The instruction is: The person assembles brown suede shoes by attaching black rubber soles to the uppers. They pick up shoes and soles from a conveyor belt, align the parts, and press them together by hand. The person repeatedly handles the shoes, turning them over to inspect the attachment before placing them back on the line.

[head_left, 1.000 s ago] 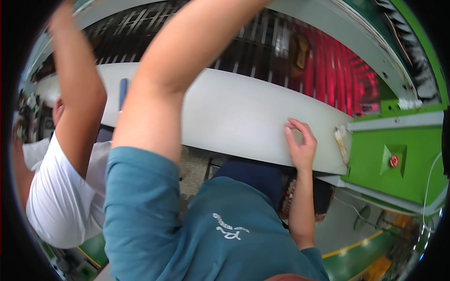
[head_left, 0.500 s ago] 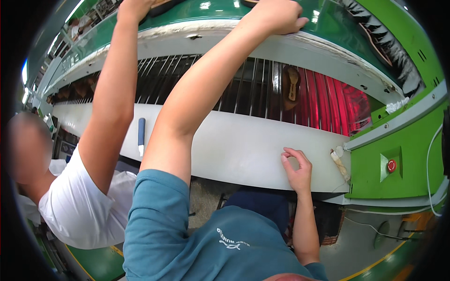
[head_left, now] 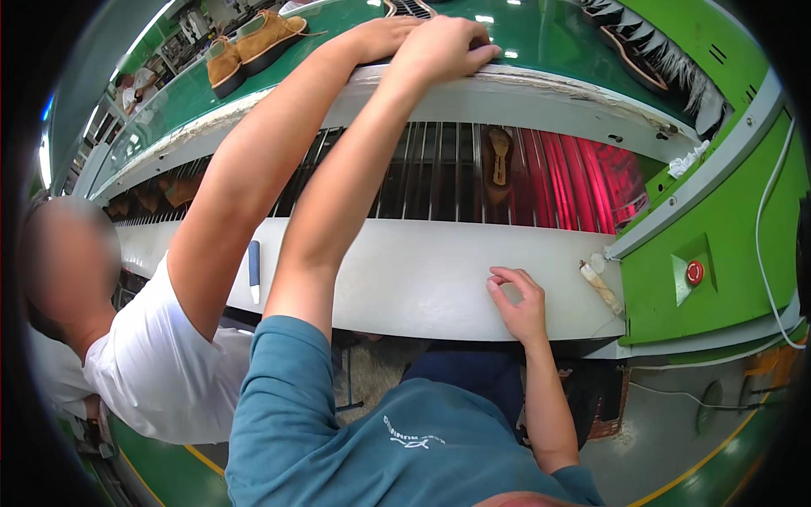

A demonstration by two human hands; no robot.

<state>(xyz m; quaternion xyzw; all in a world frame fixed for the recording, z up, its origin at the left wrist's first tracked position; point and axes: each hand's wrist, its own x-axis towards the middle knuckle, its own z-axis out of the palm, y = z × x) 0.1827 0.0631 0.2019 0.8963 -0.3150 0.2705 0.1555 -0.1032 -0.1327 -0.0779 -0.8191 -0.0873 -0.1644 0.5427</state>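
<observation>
My left hand (head_left: 443, 49) rests at the near edge of the green belt (head_left: 541, 34), fingers curled and thumb sticking out to the right. Whatever may be under its fingers is hidden. Right beside it a co-worker's hand (head_left: 384, 38) reaches over the same edge, and beyond both lies a dark ridged shoe sole (head_left: 410, 8), cut off by the frame. My right hand (head_left: 522, 308) hovers over or rests on the white ledge (head_left: 405, 287), loosely curved, with nothing visible in it. On the belt at left stand tan suede shoes (head_left: 269, 42).
Below the belt, a shoe piece (head_left: 499, 160) lies on metal rollers (head_left: 431, 173) lit red at right. A blue-handled tool (head_left: 254, 270) and a wrapped stick (head_left: 601, 287) lie on the ledge. Another sole (head_left: 634, 57) sits near dark bristles. A red button (head_left: 694, 272) is on the green housing.
The co-worker's hand has swung right, next to my left hand. The tan shoes have come into view at left. My right hand keeps its loose curve; the view has shifted slightly.
</observation>
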